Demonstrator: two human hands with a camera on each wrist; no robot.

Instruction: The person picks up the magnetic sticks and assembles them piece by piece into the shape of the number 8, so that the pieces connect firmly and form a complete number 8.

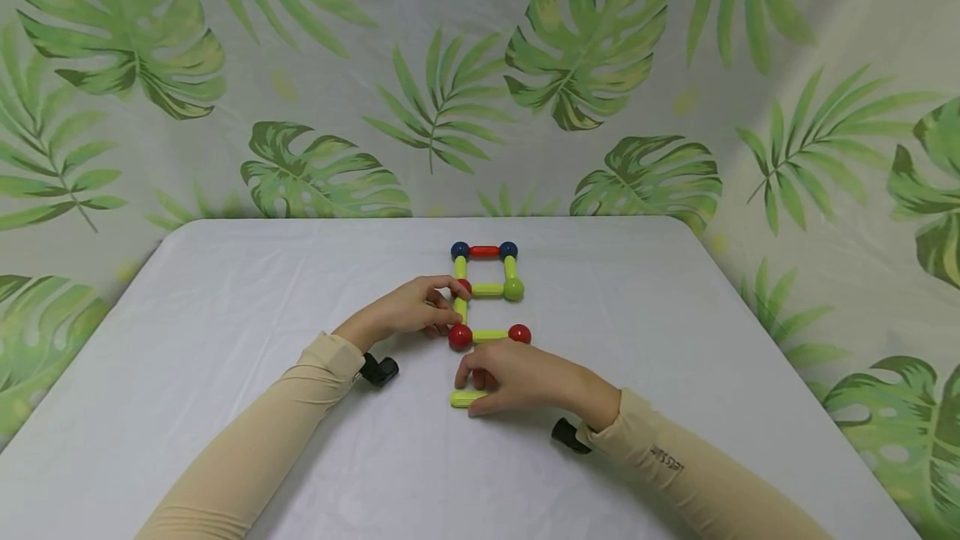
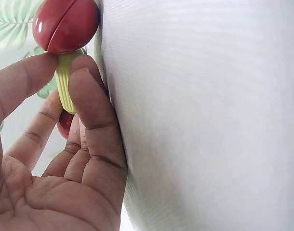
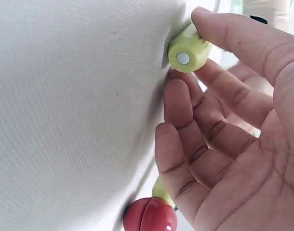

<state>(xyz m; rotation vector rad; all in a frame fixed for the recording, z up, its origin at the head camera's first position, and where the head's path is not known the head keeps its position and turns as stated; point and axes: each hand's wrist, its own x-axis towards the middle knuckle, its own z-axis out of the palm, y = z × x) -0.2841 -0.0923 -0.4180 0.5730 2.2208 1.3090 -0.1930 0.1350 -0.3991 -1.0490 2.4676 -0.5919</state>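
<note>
A flat figure of magnetic balls and rods lies on the white table. My left hand (image 1: pixel 408 307) pinches the yellow-green rod (image 2: pixel 65 89) between two red balls on the figure's left side. One of those, the lower left red ball (image 1: pixel 461 337), sits just past the thumb. Nearer the front, my right hand (image 1: pixel 525 373) grips a separate yellow-green rod (image 1: pixel 467 399) by thumb and fingers. A pale round disc shows on that rod's end in the right wrist view. This loose rod lies sideways, close over the cloth, its right part hidden by the hand.
Farther back, two blue balls (image 1: pixel 508 251) join a red rod (image 1: pixel 484 252). A green ball (image 1: pixel 513 288) closes the square's near right corner. Another red ball (image 1: pixel 519 334) ends the lower rod (image 1: pixel 491 337), right beside the right hand. Behind the table (image 1: pixel 225 298) hangs a leaf-patterned cloth (image 1: pixel 315 90).
</note>
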